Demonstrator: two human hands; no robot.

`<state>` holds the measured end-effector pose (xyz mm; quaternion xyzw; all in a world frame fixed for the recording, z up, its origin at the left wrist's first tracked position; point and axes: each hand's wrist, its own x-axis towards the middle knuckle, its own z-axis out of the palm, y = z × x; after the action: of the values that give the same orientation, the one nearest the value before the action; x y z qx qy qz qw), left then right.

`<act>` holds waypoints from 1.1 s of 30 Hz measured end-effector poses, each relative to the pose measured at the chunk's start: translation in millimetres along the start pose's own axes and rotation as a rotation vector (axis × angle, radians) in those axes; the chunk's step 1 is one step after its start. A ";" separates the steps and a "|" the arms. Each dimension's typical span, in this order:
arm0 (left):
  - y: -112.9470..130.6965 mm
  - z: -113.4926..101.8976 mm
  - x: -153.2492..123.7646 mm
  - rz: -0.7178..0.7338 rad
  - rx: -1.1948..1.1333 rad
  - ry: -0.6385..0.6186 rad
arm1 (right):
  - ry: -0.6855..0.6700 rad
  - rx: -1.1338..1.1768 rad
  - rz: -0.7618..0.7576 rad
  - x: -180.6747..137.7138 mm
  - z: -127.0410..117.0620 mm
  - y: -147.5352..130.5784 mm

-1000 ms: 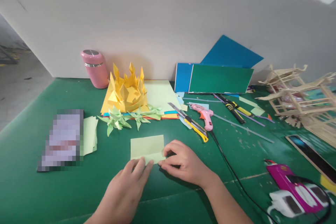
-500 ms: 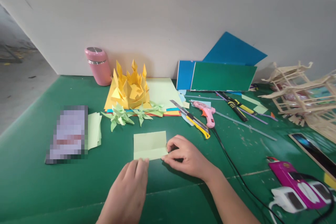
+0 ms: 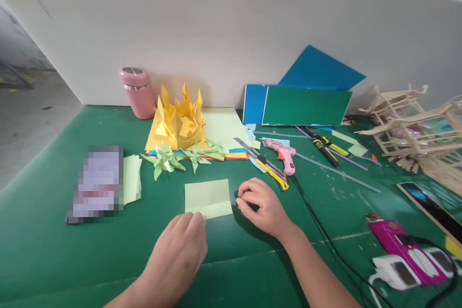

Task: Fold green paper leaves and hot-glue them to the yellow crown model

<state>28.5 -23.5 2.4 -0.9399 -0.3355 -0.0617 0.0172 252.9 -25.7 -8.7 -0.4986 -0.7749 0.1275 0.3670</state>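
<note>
A light green sheet of paper (image 3: 207,195) with a crosswise crease lies on the green table, its near strip bent along that crease. My left hand (image 3: 180,245) is closed at the sheet's near left edge, fingers together; its fingertips are partly hidden. Just right of the sheet, my right hand (image 3: 262,209) hovers apart from it, fingers loosely curled, thumb and forefinger slightly apart, nothing visible between them. Beyond the sheet lie light green folded paper flowers (image 3: 166,160). Behind them, a yellow folded paper crown-like piece (image 3: 180,125) stands on stacked coloured paper (image 3: 224,127).
Right of the sheet lie a yellow utility knife (image 3: 272,173), blade out, and a pink glue gun (image 3: 283,154) with a trailing black cord. Pliers (image 3: 327,149), a magenta power strip (image 3: 407,250) and wooden stick models (image 3: 418,125) are farther right. A pink flask (image 3: 137,94) stands back left.
My right hand has come off the sheet's right edge and moved slightly right and up. My left hand stays at the near left edge, its wrist swung left.
</note>
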 end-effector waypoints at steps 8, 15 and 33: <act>-4.7 5.4 8.0 0.080 -0.247 0.074 | 0.006 -0.034 0.074 0.6 22.7 -5.1; -3.1 10.1 5.0 0.101 -0.153 -0.010 | 0.070 -0.190 -0.019 2.5 25.5 -12.3; -11.2 4.4 8.7 0.002 -0.302 0.202 | 0.087 -0.246 -0.093 4.6 30.4 -18.5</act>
<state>28.6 -9.0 -1.0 -0.9211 -0.3181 -0.2054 -0.0905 218.1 -25.3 -17.5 -0.5085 -0.7902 -0.0075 0.3420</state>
